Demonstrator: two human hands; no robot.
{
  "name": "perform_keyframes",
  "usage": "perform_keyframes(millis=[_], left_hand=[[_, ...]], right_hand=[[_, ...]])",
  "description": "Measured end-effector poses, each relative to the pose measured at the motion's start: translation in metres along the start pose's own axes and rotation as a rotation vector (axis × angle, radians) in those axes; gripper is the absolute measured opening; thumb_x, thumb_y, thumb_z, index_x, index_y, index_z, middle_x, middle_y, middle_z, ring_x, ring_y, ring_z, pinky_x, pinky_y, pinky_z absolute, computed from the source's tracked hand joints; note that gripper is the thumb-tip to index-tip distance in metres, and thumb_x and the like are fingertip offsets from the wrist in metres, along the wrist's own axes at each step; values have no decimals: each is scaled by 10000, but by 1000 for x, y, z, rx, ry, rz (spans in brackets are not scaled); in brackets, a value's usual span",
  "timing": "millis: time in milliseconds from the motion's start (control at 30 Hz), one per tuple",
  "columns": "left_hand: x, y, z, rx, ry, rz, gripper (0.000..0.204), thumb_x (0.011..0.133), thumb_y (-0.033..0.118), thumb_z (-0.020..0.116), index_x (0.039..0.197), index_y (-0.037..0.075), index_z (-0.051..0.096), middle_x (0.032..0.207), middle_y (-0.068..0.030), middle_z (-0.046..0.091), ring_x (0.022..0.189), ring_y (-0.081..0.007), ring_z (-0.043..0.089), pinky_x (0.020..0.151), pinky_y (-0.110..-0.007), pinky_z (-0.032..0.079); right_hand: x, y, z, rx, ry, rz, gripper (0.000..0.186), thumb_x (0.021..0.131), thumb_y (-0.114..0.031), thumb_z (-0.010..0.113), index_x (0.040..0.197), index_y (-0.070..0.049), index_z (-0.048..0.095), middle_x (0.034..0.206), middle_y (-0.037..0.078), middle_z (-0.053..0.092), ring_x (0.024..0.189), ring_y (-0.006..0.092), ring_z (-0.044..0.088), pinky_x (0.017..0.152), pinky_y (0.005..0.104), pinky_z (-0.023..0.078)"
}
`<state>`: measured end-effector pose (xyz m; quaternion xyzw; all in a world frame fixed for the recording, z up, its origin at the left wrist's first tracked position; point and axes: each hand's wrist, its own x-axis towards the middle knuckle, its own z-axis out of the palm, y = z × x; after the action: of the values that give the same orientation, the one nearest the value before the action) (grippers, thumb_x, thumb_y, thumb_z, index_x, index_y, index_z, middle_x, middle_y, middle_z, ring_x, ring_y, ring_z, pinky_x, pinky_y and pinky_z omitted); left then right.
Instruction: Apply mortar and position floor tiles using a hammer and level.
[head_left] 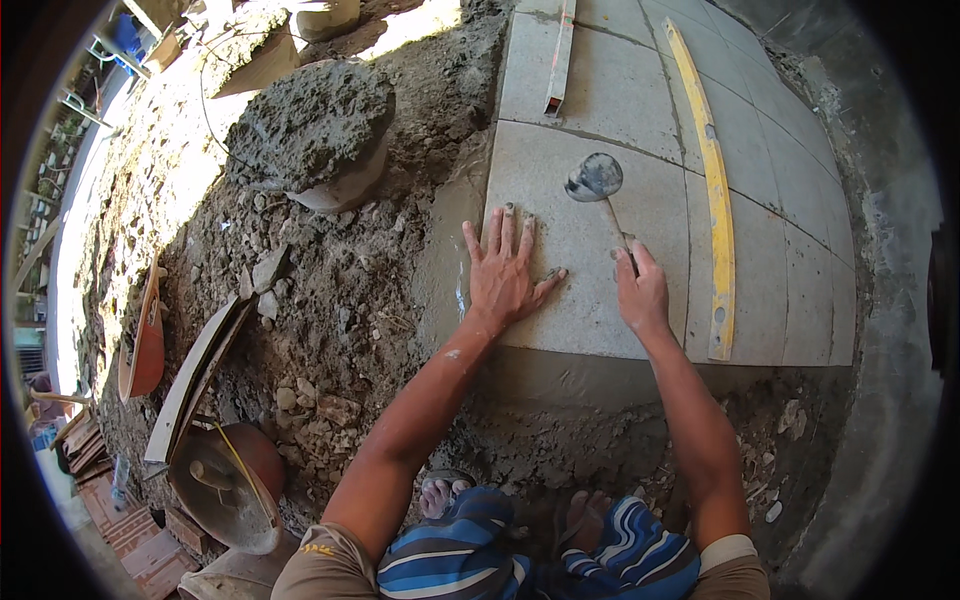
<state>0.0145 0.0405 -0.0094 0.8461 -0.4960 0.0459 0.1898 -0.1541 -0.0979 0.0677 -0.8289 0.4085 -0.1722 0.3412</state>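
My left hand (pixel 505 275) lies flat with spread fingers on a large grey paving slab (pixel 590 300), close to its left edge. In my right hand (pixel 642 290) is the handle of a rubber mallet (pixel 597 177). The mallet's dark, dusty head is over the same slab, up and left of that hand; whether it touches the surface I cannot tell. Wet mortar (pixel 570 380) runs along the slab's near edge and its left side. To the right, a yellow spirit level (pixel 716 210) lies lengthwise across the laid slabs.
A metal straightedge bar (pixel 561 60) rests on the farther slabs. At left, a tub heaped with wet mortar (pixel 310 120) stands on rubble. Nearer are an orange tub (pixel 143 350), a long curved-looking board (pixel 200 370) and a bucket with a tool inside (pixel 225 490). A concrete wall (pixel 890 200) borders the right.
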Motion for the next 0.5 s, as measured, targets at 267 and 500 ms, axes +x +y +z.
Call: perform_keyframes(millis=[267,500], left_hand=[[3,24,-1,-108,-99,114,968,916,779,465,1577,74,412,1640,-260,310,1572,-404,181,1202,-721,-18],[3,36,7,-48,-143,162,996,917,792,443,1598,69,368,1660,-257,268,1574,-424,147,1231,-672,43]], right_hand=[[-40,72,-119,51,272,103,246,1073,-217,555,1056,15,635,711,0,519,671,95,478,600,310,408],[-34,203,-217,-199,436,262,322,1059,-284,576,1051,26,664,693,31,524,633,131,480,596,344,419]])
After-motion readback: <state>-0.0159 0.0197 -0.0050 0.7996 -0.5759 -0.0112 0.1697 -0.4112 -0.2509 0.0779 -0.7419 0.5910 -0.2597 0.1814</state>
